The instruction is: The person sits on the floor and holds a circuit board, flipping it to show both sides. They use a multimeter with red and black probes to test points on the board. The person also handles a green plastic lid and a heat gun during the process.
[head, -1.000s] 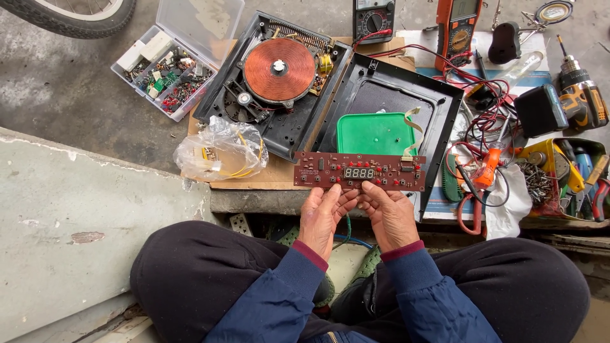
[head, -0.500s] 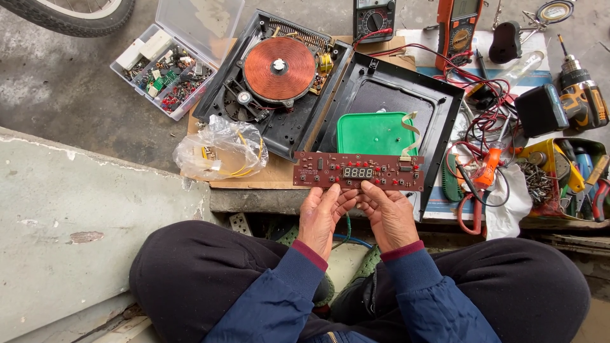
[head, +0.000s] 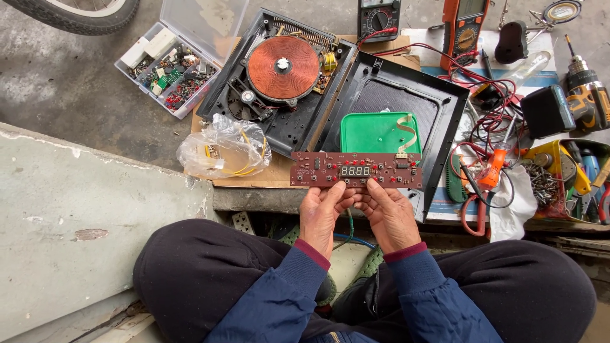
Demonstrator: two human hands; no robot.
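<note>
both hands, left hand (head: 321, 215) and right hand (head: 389, 215), pinch circuit board (head: 356, 170) | cardboard (head: 279, 171) over concrete floor (head: 57, 82)

The board (head: 356, 170) was matt reddish-brown laminate. The coil (head: 283, 67) shone like copper in a black plastic case (head: 289, 127). The bag (head: 222, 149) was clear, crinkled plastic, the floor (head: 76, 209) rough concrete, the lid (head: 375, 132) probably smooth green plastic.

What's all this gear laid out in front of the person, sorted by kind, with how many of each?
Circuit board, held by left hand and right hand: 1
Copper coil: 1
Meters: 2
Green lid: 1
Parts box: 1
Plastic bag: 1
Drill: 1
Total: 8
</note>
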